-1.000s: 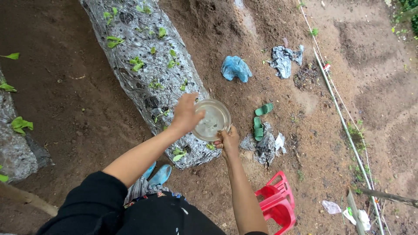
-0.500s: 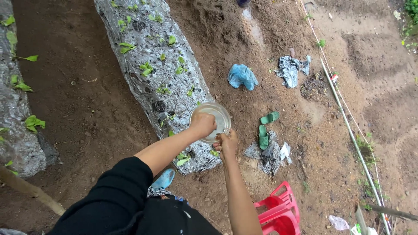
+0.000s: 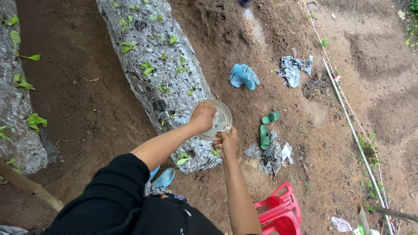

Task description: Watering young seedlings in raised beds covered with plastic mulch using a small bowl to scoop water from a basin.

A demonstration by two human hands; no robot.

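Centre frame: our right hand [image 3: 227, 142] grips the clear bowl [image 3: 222, 118] by its lower rim; our left hand [image 3: 203, 116] reaches inside, fingers bunched, grasp unclear.

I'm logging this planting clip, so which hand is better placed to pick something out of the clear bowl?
The left hand: its fingers already reach into the clear bowl. The right hand is busy gripping the bowl's near rim from below, steadying it over the foil-covered bed.

Bare brown soil [image 3: 87, 109] covered the ground outdoors under flat daylight. Two raised beds lay wrapped in silver plastic mulch [image 3: 148, 48], with green seedlings [image 3: 147, 67] set in holes. A red plastic stool [image 3: 278, 211] stood near green sandals [image 3: 266, 128].
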